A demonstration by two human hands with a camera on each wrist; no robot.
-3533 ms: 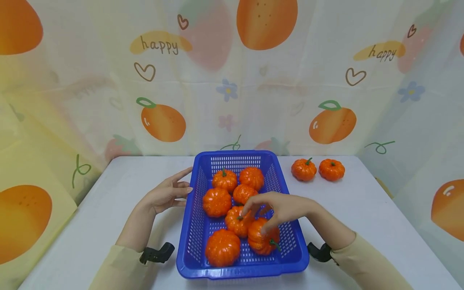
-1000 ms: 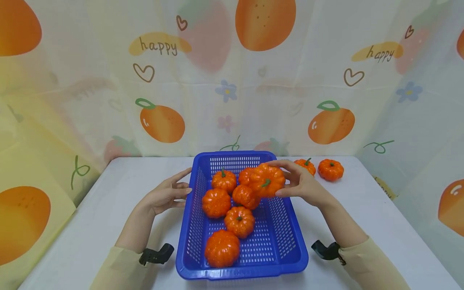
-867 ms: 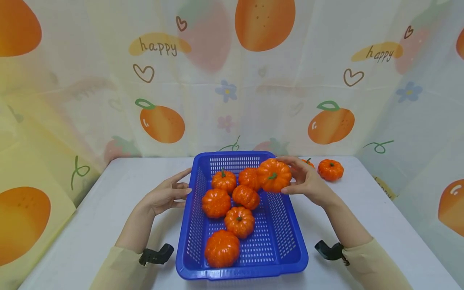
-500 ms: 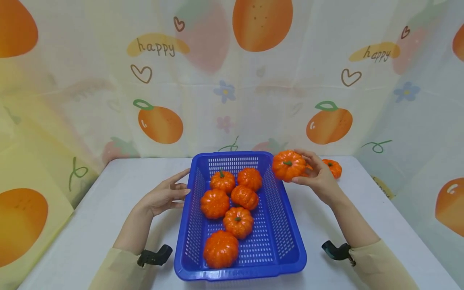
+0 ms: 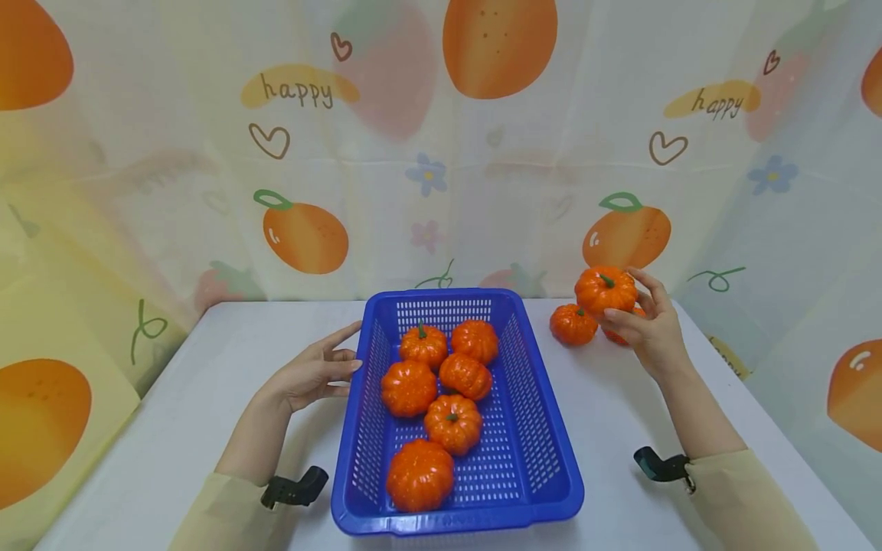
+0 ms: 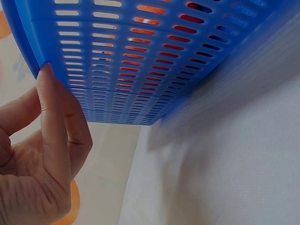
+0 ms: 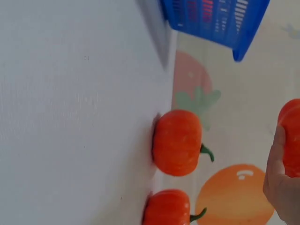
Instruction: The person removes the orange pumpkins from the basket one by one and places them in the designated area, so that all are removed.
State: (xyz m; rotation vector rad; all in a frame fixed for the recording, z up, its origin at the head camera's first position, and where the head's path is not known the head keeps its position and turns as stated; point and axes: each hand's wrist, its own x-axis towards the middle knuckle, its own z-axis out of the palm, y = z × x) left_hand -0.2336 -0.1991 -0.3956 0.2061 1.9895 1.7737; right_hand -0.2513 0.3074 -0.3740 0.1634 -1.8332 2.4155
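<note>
My right hand (image 5: 651, 325) holds a small orange toy pumpkin (image 5: 605, 289) with a green stem, raised above the right part of the table. Below it sit two more pumpkins, one in plain sight (image 5: 573, 324), the other partly hidden behind the hand. In the right wrist view the held pumpkin (image 7: 291, 140) shows only at the edge, thumb against it. A blue plastic basket (image 5: 575, 490) stands mid-table with several pumpkins (image 5: 420, 474) inside. My left hand (image 5: 313, 373) touches its left side, fingers extended; in the left wrist view a fingertip (image 6: 47, 70) meets the rim from below.
A white cloth covers the table (image 5: 276, 329). Behind it hangs a curtain (image 5: 482, 191) printed with fruit, hearts and flowers. Each wrist carries a black camera mount, the left one (image 5: 296, 487) close to the basket's side.
The right hand has lifted a pumpkin from the basket's front right and carried it over the rim, right and back, above the two table pumpkins. The left hand has stayed at the basket.
</note>
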